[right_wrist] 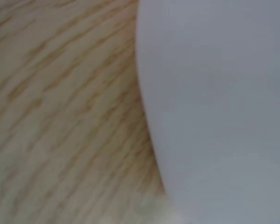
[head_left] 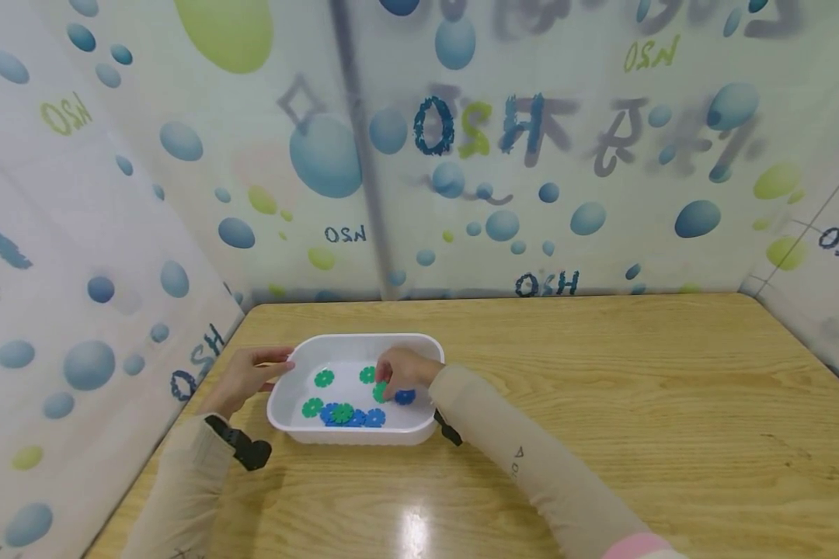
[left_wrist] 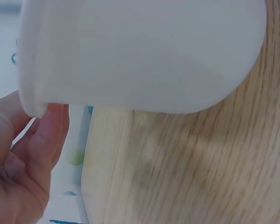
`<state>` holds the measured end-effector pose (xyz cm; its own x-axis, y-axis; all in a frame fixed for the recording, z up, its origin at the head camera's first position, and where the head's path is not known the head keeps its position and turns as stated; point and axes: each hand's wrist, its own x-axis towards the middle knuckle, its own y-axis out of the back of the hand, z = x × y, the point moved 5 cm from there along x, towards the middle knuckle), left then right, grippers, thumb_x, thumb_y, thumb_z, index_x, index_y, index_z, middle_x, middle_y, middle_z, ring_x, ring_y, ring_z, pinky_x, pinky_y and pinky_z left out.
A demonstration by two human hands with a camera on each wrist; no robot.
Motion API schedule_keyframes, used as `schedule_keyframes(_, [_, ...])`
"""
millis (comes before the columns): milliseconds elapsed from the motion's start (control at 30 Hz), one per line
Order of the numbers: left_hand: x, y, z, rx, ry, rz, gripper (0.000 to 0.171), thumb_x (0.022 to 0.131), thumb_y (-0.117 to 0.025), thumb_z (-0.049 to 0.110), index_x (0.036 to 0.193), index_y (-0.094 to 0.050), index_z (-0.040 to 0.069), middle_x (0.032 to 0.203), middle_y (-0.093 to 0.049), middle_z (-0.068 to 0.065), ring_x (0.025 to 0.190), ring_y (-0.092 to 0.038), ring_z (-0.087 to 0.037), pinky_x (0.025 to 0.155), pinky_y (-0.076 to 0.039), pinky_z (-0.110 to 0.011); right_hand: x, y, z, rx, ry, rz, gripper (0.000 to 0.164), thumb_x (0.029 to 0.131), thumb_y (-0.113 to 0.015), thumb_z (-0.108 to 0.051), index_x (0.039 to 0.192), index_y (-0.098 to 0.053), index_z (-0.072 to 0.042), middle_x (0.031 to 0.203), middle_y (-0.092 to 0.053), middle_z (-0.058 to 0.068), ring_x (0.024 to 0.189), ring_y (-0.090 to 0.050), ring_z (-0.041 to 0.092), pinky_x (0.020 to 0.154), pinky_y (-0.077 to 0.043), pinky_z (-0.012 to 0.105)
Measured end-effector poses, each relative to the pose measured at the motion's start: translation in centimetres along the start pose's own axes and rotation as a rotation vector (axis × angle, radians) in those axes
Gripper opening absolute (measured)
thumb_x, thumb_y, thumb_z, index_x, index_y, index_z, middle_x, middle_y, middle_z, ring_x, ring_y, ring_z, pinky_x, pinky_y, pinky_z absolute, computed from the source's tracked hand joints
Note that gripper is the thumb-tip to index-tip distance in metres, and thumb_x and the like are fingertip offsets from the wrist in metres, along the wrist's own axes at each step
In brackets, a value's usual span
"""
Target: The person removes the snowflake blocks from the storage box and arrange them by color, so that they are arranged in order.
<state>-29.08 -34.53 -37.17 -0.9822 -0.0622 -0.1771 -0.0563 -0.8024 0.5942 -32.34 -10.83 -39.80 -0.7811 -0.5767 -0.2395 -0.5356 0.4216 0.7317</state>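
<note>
A white plastic tray (head_left: pixel 355 436) sits on the table with green and blue flower-shaped discs in it. My left hand (head_left: pixel 246 377) holds the tray by its left rim; the left wrist view shows its thumb and fingers (left_wrist: pixel 46 140) on either side of that rim. Over the tray's right side reaches my right hand (head_left: pixel 407 369), fingers curled down, pinching a green flower-shaped disc (head_left: pixel 380 393) that they partly cover. Close by lie another green disc (head_left: pixel 367 375) and a blue disc (head_left: pixel 405 397). The right wrist view shows the tray's outer wall (right_wrist: pixel 219 116) but no fingers.
Along the tray's near side several blue discs (head_left: pixel 374 418) overlap with a green one (head_left: pixel 342 413). Two green discs lie at the left, one of them farther back (head_left: pixel 325 378). A wooden table (head_left: pixel 601 404) extends right, with bubble-patterned curtains (head_left: pixel 461 233) behind and at both sides.
</note>
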Motion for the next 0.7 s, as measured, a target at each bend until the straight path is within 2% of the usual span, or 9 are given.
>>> schedule_keyframes(300, [-0.2,-0.1,0.2,0.017,0.01,-0.007,0.051,0.085,-0.059,0.03,0.126,-0.047,0.004,0.127,-0.045,-0.02,0.103,-0.05,-0.031,0.076,-0.049,-0.034,-0.4,1.1,-0.2,0.061,0.019,0.021,0.011,0.076,-0.067,-0.003,0.082,-0.061,-0.01,0.076,-0.056,0.0,0.071,-0.052,0.012,0.063,-0.045,0.019])
schedule_keyframes(533, [0.1,0.1,-0.2,0.013,0.031,0.012,0.053,0.079,-0.065,0.035,0.123,-0.052,0.008,0.123,-0.049,-0.016,0.099,-0.053,-0.027,0.076,-0.048,-0.04,-1.2,2.7,-0.6,0.095,0.124,0.042,0.01,0.079,-0.065,-0.003,0.089,-0.063,-0.003,0.077,-0.058,0.0,0.071,-0.054,0.012,0.063,-0.046,0.02])
schedule_keyframes(700, [-0.4,0.0,0.1,0.015,0.03,-0.007,0.053,0.082,-0.061,0.033,0.126,-0.048,0.005,0.126,-0.045,-0.019,0.104,-0.05,-0.031,0.079,-0.047,-0.039,-2.7,4.0,-0.6,0.131,0.164,0.073,0.008,0.08,-0.064,-0.005,0.088,-0.061,-0.006,0.081,-0.057,0.001,0.075,-0.054,0.013,0.065,-0.047,0.021])
